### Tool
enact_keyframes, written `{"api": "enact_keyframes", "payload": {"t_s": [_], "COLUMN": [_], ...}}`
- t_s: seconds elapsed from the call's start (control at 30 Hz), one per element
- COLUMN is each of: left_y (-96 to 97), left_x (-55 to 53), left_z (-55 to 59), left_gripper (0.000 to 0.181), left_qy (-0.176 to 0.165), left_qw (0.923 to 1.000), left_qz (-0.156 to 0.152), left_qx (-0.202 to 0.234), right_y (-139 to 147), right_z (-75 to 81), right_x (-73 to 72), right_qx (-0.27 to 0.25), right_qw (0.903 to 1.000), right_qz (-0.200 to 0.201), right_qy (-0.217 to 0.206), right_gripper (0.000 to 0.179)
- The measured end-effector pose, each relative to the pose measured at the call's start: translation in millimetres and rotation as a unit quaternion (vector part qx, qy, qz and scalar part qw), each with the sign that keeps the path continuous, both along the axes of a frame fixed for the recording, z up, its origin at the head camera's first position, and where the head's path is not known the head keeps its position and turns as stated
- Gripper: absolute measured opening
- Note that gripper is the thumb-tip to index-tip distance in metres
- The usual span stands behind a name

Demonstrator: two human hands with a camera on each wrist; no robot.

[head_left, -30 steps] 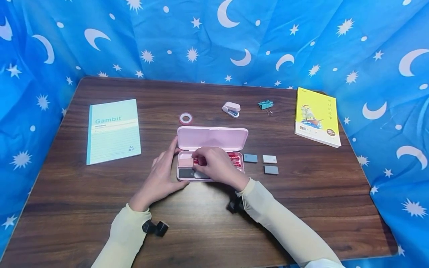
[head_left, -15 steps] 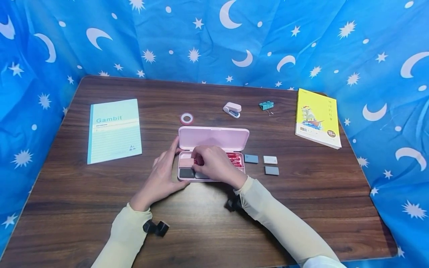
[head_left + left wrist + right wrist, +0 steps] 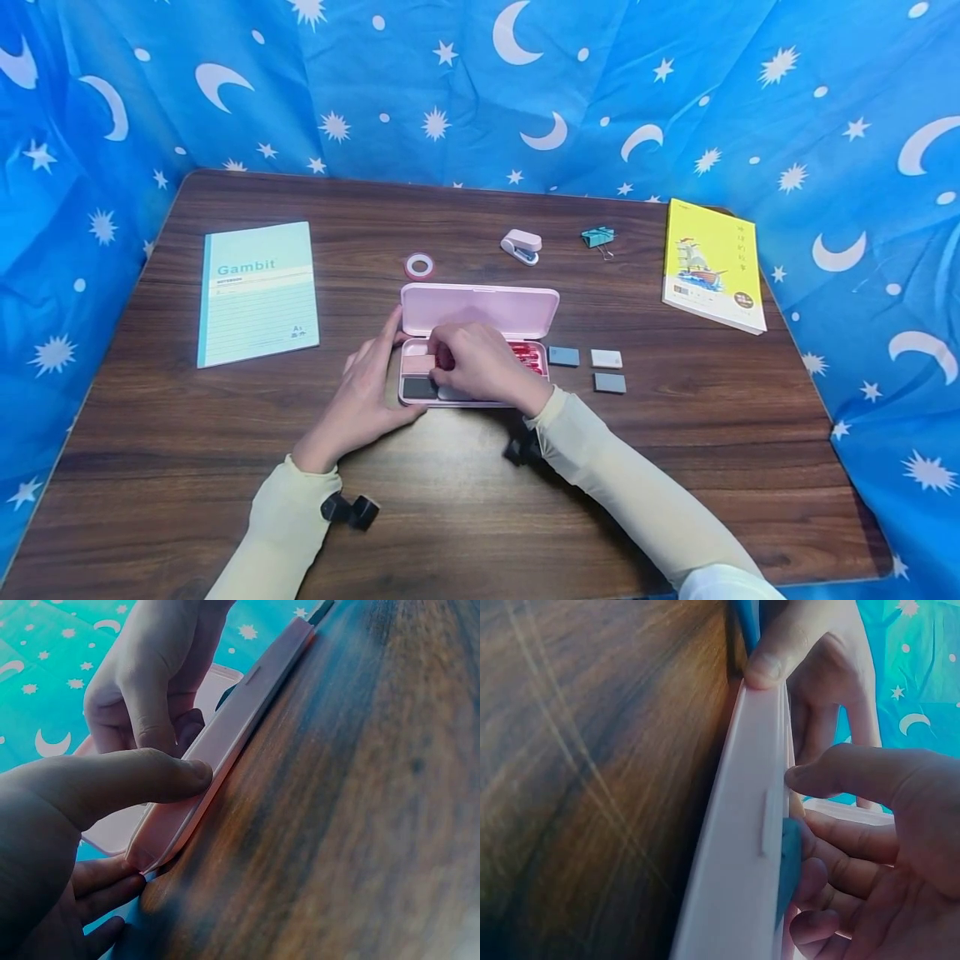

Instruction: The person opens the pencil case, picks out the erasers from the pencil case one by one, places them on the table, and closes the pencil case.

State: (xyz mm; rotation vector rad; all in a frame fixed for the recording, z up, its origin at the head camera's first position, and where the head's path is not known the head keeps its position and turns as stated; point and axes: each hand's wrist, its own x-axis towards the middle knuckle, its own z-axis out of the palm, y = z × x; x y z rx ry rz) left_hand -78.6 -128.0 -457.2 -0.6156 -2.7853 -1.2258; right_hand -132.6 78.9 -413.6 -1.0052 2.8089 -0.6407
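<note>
A pink pencil case (image 3: 517, 310) lies on the table with its lid raised. My left hand (image 3: 360, 387) grips its left end, thumb on the front wall and fingers toward the back, as the left wrist view also shows. Inside the case, my right hand (image 3: 483, 362) pinches the right end of a pink eraser (image 3: 416, 365) between curled finger and thumb. Below that eraser sits a dark block (image 3: 419, 388), beside a pale grey one partly under the right hand. Red pens (image 3: 529, 358) show in the right part of the case; the hand hides the middle.
Right of the case lie three small blocks: blue-grey (image 3: 563, 357), white (image 3: 606, 358) and grey (image 3: 609, 383). Behind it are a tape roll (image 3: 409, 272), a small stapler (image 3: 521, 242) and a teal binder clip (image 3: 597, 237). A notebook (image 3: 258, 304) lies left, a yellow book (image 3: 712, 242) right.
Both hands stay at the case in nearly the same pose. The whole head view has shifted slightly; no object has visibly moved on the table.
</note>
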Motion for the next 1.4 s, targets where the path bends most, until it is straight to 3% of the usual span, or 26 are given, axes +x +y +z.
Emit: {"api": "enact_keyframes", "payload": {"t_s": [0.43,0.7,0.83,1.03,1.17,1.4], "left_y": [-0.1,0.8,0.8,2.4,2.8,3.0], "left_x": [0.6,1.0,0.9,0.3,0.8,1.6], "left_z": [0.4,-0.6,-1.0,1.5,2.6,1.1], "left_gripper": [0.135,0.137,0.137,0.135,0.135,0.136], "left_qy": [-0.009,-0.009,-0.011,-0.014,-0.013,-0.011], "left_qw": [1.0,1.0,0.9999,0.9999,0.9999,0.9999], "left_qz": [-0.001,0.001,0.005,0.005,0.007,0.007], "left_qx": [0.0,-0.001,-0.001,0.003,0.002,0.003], "right_y": [0,17,40,98,135,172], "right_z": [2.8,11.5,24.4,38.0,37.8,25.5], "right_x": [-1.7,-1.4,3.9,19.6,28.6,43.1], "right_qx": [0.011,-0.042,-0.069,-0.099,-0.105,-0.057], "right_qw": [0.9994,0.9955,0.9948,0.9919,0.9884,0.9859], "right_qz": [0.006,0.014,-0.005,-0.067,-0.108,-0.157], "right_qy": [0.032,0.084,0.075,0.043,0.021,-0.01], "right_gripper": [0.014,0.013,0.012,0.012,0.013,0.013]}}
